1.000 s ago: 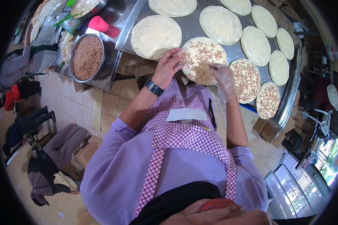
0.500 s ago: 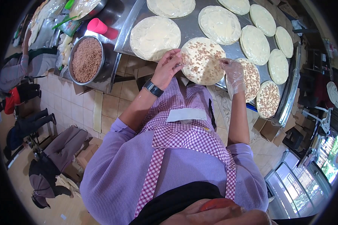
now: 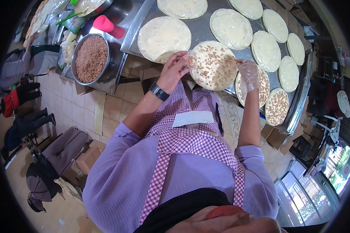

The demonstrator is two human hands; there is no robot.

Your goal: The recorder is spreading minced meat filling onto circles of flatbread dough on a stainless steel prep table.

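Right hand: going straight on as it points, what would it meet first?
Likely the crumb-topped round between the two hands, at its right edge: the right hand points up and left toward it, though its height is unclear.

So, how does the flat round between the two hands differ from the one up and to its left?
The round between the hands has brown bits scattered over it, while the upper-left round shows only a pale, uneven surface. The first has the left hand and the gloved right hand at its sides; the second lies farther from the person. Both are broad, flat and cream-coloured, on the metal tray.
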